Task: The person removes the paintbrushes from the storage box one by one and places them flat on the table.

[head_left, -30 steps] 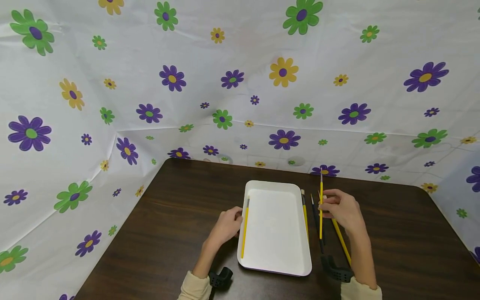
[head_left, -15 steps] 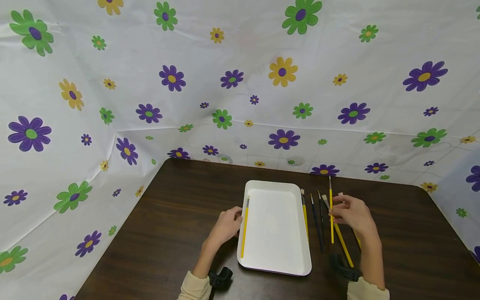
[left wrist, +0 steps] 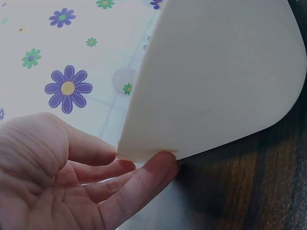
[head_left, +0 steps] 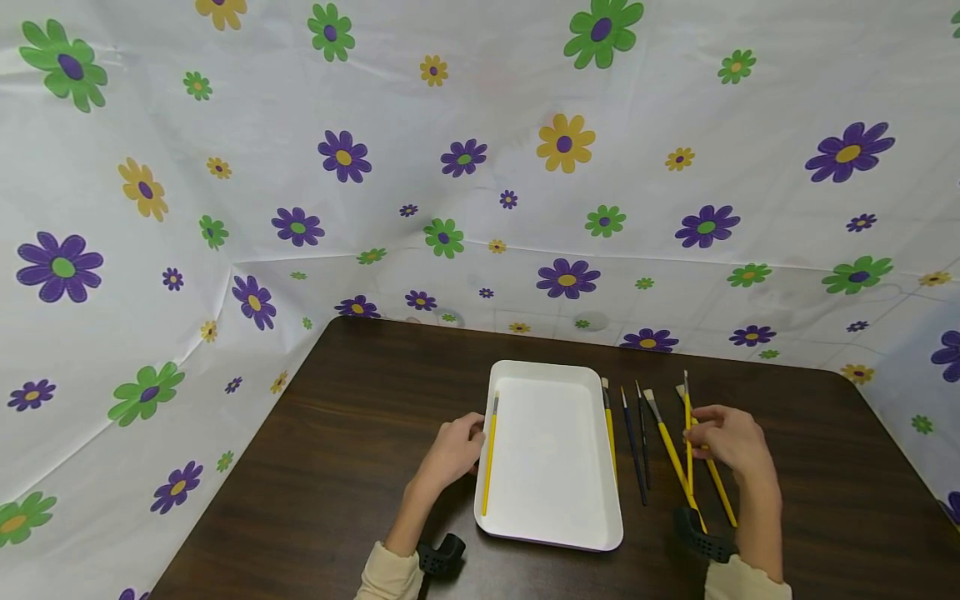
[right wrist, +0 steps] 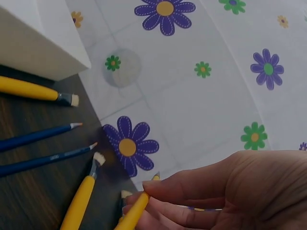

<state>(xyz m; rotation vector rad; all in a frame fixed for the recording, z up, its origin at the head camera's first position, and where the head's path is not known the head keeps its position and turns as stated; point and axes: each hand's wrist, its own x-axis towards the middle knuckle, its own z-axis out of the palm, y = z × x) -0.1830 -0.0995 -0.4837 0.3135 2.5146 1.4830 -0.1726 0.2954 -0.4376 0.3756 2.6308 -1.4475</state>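
My left hand (head_left: 450, 452) pinches the left rim of a white rectangular tray (head_left: 551, 458); in the left wrist view, its fingertips lie against the tray's outer wall (left wrist: 206, 86). Inside the tray, along its left side, lies a thin yellow paintbrush (head_left: 491, 458). To the right of the tray, my right hand (head_left: 731, 442) holds another yellow paintbrush (head_left: 688, 450) between thumb and fingers, bristles pointing away. Under and behind that hand is a wider yellow paintbrush (head_left: 720, 487), partly covered. A flat yellow paintbrush (head_left: 672, 450) lies just left of the held one.
Between the tray and the right hand lie a blue paintbrush (head_left: 633, 446), a thin dark paintbrush (head_left: 644, 437) and a yellow paintbrush (head_left: 610, 425) close against the tray. Everything stands on a dark wooden table (head_left: 360, 400). Behind it hangs a flowered white cloth (head_left: 405, 183).
My right hand has moved right and slightly nearer with the yellow paintbrush, passing over the brushes on the table and uncovering several. The left hand and tray stay in place.
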